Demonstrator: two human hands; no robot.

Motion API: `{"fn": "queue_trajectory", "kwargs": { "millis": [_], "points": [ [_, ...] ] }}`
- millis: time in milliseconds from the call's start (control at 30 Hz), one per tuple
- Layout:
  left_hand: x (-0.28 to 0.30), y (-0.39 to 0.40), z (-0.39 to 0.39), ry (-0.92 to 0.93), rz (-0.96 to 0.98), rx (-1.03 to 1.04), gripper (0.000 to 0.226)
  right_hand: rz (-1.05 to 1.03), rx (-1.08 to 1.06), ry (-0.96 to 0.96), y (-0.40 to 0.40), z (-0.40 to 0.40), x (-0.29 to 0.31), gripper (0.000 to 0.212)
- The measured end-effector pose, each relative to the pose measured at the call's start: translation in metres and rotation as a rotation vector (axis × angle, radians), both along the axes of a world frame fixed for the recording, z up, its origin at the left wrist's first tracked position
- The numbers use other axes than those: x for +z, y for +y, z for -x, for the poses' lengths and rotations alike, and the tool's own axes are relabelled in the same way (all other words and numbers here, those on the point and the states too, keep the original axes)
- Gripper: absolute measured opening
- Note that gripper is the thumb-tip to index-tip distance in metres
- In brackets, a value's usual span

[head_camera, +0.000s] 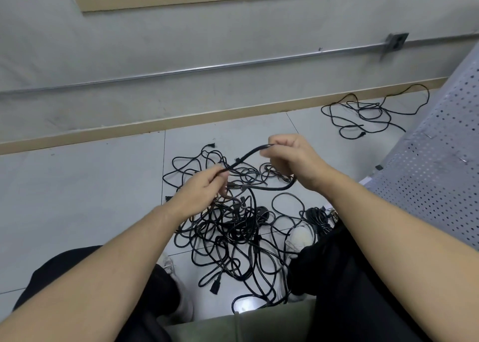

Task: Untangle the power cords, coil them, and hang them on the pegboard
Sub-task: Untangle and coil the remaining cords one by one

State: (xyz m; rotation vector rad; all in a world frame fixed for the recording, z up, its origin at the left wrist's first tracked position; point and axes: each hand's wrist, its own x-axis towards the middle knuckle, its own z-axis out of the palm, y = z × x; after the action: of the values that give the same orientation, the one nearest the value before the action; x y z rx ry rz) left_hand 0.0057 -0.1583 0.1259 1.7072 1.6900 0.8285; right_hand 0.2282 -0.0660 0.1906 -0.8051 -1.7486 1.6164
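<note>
A big tangle of black power cords [233, 227] lies on the tiled floor between my feet. Above it I hold up one black cord [248, 155]. My left hand [204, 186] pinches it at the lower left end of the raised stretch. My right hand [293, 157] grips it at the upper right, and the cord loops back under that hand toward the pile. A second, looser cord [368, 111] lies spread by the wall at the far right. A grey perforated pegboard panel [440, 139] leans at the right edge.
A beige skirting board [155, 126] and a grey wall with a metal conduit [181, 71] run across the back. My white shoes [298, 238] and dark trousers [337, 277] flank the pile. Bare floor tiles stretch to the left.
</note>
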Motion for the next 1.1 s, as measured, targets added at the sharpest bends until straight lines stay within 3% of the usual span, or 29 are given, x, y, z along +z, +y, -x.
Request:
{"fn": "queue_trajectory", "kwargs": {
  "millis": [67,167,267,367,433,500,667,767,800,867,967,1033,1100],
  "points": [
    [0.009,-0.001,-0.003,0.015,-0.071,0.056,0.027,-0.018,-0.098,-0.034,0.007,-0.002,-0.002,0.033],
    [0.03,0.0,-0.003,0.198,-0.126,0.075,0.017,-0.153,-0.129,-0.273,0.015,-0.009,-0.007,0.014],
    [0.048,0.003,0.0,0.458,-0.128,0.09,0.014,-0.24,0.021,-0.534,0.012,-0.009,-0.014,0.021],
    [0.055,0.0,-0.004,0.522,-0.145,0.09,0.015,-0.283,0.209,-0.613,-0.003,0.007,-0.019,0.021],
    [0.05,-0.002,-0.005,0.49,-0.109,0.023,0.01,-0.292,0.278,-0.561,-0.011,0.017,-0.021,0.016],
    [0.038,-0.002,0.0,0.374,-0.045,-0.029,0.003,-0.265,0.274,-0.431,-0.017,0.023,-0.019,0.03],
    [0.012,0.001,0.014,-0.091,0.202,-0.001,0.015,-0.128,-0.006,-0.097,-0.017,0.02,0.002,0.048],
    [0.001,-0.004,0.02,0.048,0.398,-0.112,0.033,-0.035,-0.211,0.127,-0.004,0.01,0.006,0.049],
    [-0.002,-0.006,0.021,0.116,0.443,-0.131,0.042,-0.035,-0.276,0.116,0.002,0.005,0.007,0.048],
    [-0.007,-0.006,0.021,0.163,0.45,-0.094,0.05,-0.112,-0.337,-0.088,0.012,-0.004,0.002,0.046],
    [-0.003,-0.002,0.016,0.147,0.279,0.013,0.041,-0.168,-0.291,-0.5,0.021,-0.009,-0.016,0.029],
    [0.004,0.002,0.012,0.135,0.177,0.033,0.034,-0.113,-0.257,-0.619,0.02,-0.007,-0.023,0.058],
    [0.009,0.003,0.01,0.116,0.126,0.047,0.028,-0.199,-0.2,-0.719,0.021,-0.003,-0.024,0.08]
  ]
}}
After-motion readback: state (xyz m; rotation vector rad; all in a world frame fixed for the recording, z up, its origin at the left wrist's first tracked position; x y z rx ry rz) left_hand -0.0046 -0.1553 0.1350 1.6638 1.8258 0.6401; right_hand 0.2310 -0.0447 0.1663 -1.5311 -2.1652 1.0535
